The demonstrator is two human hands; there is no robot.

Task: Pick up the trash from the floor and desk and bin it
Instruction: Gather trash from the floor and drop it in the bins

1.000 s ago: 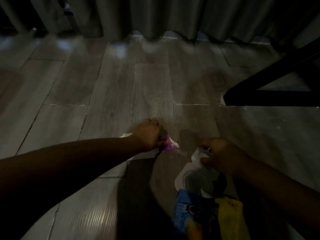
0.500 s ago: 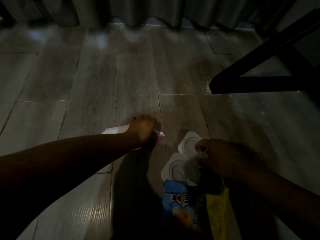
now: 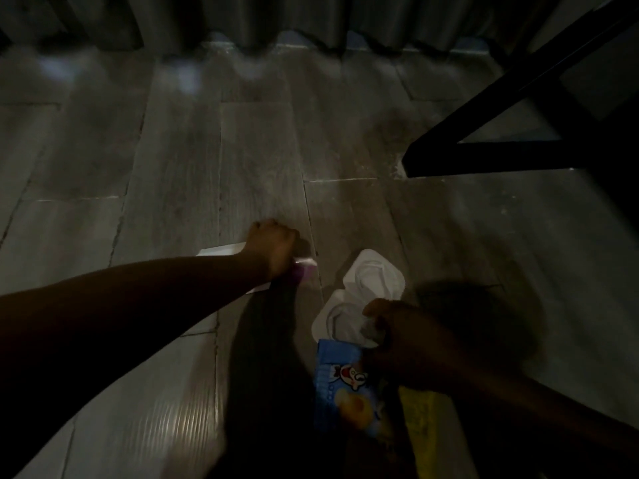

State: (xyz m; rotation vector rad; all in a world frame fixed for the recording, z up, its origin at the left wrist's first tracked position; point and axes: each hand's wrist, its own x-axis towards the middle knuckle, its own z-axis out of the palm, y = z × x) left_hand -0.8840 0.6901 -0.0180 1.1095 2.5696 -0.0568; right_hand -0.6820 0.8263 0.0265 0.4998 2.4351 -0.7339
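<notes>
My left hand reaches down to the dim floor, its fingers closed on a small pink and purple wrapper. A white sheet of paper lies flat under the wrist. My right hand grips a bundle of trash: a white two-cup plastic tray, a blue snack packet with a cartoon figure, and a yellow wrapper hanging below. The bundle hangs just above the floor, to the right of my left hand.
Grey wood-look floor tiles stretch ahead to a dark curtain along the far wall. A black furniture frame rests on the floor at the upper right. The room is dim.
The view has shifted, so the floor scene sits lower and to the right. More of the white tray shows in front of my right hand. My left hand stays closed on the pink wrapper.
</notes>
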